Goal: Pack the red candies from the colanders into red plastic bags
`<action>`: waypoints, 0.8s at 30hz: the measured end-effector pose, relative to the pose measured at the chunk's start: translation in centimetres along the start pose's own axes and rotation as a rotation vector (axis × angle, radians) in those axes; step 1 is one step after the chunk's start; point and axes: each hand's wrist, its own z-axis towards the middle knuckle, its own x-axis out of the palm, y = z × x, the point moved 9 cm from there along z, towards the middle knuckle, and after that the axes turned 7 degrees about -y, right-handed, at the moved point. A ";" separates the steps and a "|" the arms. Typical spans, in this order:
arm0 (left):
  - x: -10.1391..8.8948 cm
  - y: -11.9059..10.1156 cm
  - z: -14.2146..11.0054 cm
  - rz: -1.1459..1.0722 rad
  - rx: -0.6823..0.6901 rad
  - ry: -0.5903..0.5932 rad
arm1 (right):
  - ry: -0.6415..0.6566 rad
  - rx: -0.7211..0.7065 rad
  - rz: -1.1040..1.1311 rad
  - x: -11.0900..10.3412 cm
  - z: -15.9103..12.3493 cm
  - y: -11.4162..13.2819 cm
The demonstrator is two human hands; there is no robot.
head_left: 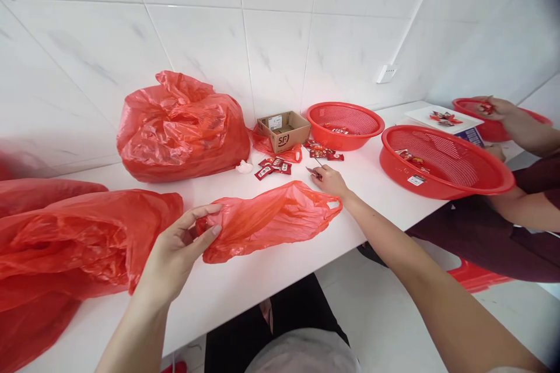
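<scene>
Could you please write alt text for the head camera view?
The person's left hand pinches a thin red plastic bag on a white table, while the right hand rests beside small red sachets. A co-worker's hand holds some over a round red mesh basket.

Bag: stuffed red plastic bag [181, 128] against wall, on tabletop [262, 268]
Box: open SF cardboard box [283, 139], just right of bag
Baskets: red mesh, three: [345, 125], [446, 163], [499, 119]
Tray: white tray [437, 116], red sachets on it
Co-worker: hand [492, 108] over far basket, holding sachets
Wall: white tile [196, 29], wall socket [386, 73]
</scene>
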 end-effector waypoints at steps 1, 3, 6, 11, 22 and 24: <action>0.2 -0.3 -0.1 -0.026 -0.009 0.013 | -0.027 0.021 0.041 -0.8 0.6 -0.1; 0.5 -0.7 -0.2 -0.058 -0.020 0.037 | -0.081 0.070 0.131 -2.8 1.8 0.2; 1.4 -0.9 0.0 -0.040 -0.025 0.080 | -0.155 0.110 0.334 -6.7 2.2 3.4; 4.3 -0.5 0.4 -0.183 -0.092 0.182 | 0.070 -0.083 0.951 -7.6 -3.3 15.3; 0.3 -3.5 -0.4 -0.205 0.175 -0.193 | 0.516 -0.482 0.141 3.4 -9.4 19.2; -1.7 -4.1 -0.4 -0.012 0.210 -0.297 | 0.576 -0.504 0.100 2.3 -8.2 19.3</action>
